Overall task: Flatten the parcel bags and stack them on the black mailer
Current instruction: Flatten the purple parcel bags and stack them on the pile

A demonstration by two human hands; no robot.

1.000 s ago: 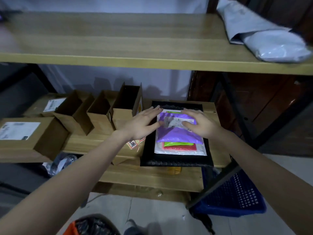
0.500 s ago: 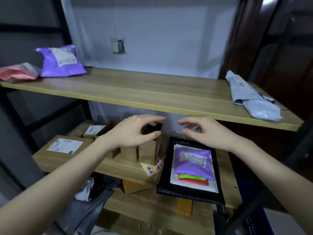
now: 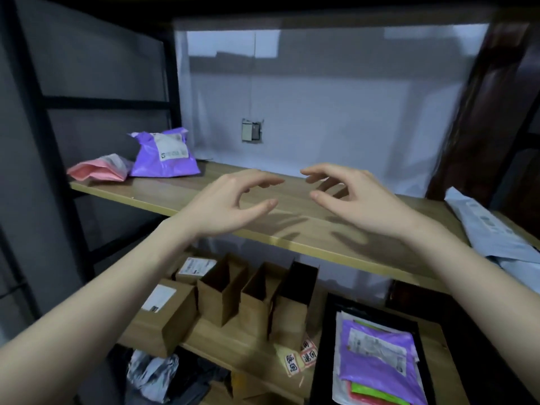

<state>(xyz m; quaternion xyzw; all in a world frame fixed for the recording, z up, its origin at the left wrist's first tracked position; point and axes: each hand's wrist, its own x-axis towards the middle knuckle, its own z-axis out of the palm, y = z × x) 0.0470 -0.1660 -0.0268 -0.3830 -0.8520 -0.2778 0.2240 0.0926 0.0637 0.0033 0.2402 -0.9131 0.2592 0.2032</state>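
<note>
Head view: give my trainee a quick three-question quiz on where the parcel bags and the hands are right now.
1. True or false: the left hand and the right hand each grip a parcel bag.
2. Which bag lies on top of the stack on the black mailer? A) pink B) purple C) grey
3. Fill in: on the upper shelf, the pink bag lies to the ____ of the puffed purple bag.

Key:
1. False; both hover empty, fingers loosely curled, above the upper shelf.
2. B, the flattened purple bag.
3. Left; their edges seem to meet.
</note>
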